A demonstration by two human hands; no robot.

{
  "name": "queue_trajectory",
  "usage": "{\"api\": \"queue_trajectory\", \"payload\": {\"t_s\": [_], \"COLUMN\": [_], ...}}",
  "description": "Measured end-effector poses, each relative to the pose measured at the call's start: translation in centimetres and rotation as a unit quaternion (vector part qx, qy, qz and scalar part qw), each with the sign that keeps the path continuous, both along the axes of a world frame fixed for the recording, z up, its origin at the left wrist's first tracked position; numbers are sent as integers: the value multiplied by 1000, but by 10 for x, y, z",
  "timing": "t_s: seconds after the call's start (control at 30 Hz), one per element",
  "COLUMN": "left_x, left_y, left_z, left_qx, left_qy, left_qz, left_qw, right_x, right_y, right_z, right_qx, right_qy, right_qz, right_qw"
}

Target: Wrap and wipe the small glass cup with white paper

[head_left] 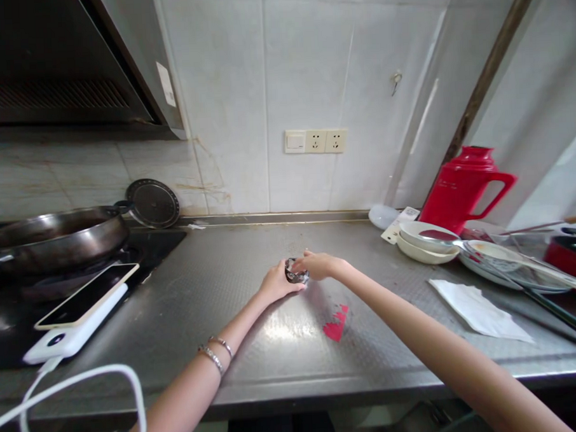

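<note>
Small round object seems light, stiff, best held by its sides; left hand fingers clasp it, right hand fingers' grasp unclear.

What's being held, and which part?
The left hand grips the small round object around its side. The right hand is at its top; its grip is unclear.

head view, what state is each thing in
Small round black patterned object, held
Left hand, curled around it
Right hand, over its top
Red plastic thermos, upright
Rectangular black-screened phone, face up, screen dark
White rounded device, white cable plugged in
Round silver metal pan, uncovered
White paper napkin, laid flat
</note>
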State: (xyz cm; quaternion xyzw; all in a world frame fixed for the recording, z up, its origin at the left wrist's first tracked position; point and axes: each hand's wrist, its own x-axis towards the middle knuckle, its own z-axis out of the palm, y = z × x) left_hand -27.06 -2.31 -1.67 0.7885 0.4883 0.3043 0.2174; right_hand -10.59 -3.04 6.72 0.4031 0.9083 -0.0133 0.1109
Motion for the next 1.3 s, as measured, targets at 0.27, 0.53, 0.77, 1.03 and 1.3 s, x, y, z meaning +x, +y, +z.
{"api": "queue_trajectory", "payload": {"t_s": [0.27, 0.53, 0.77, 1.03, 1.3], "left_x": [0, 0, 1, 1, 1], "left_y": [-2, -5, -1, -3, -6], "left_z": [2, 5, 0, 3, 7], "left_qx": [9, -7, 17, 2, -13], "left_qy": [13, 4, 9, -3, 0], "left_qz": [-1, 8, -3, -2, 7], "left_qw": [1000, 1000, 1000, 1000, 1000], "right_x": [-13, -3, 0, -14, -10], "right_y": [-25, -10, -4, -20, -21], "right_z": [0, 8, 4, -1, 8], "right_qx": [61, -61, -69, 70, 44], "right_qy": [-20, -10, 17, -23, -25], "right_qz": [-112, -96, -33, -101, -113], "right_qw": [992, 993, 997, 992, 992]}}
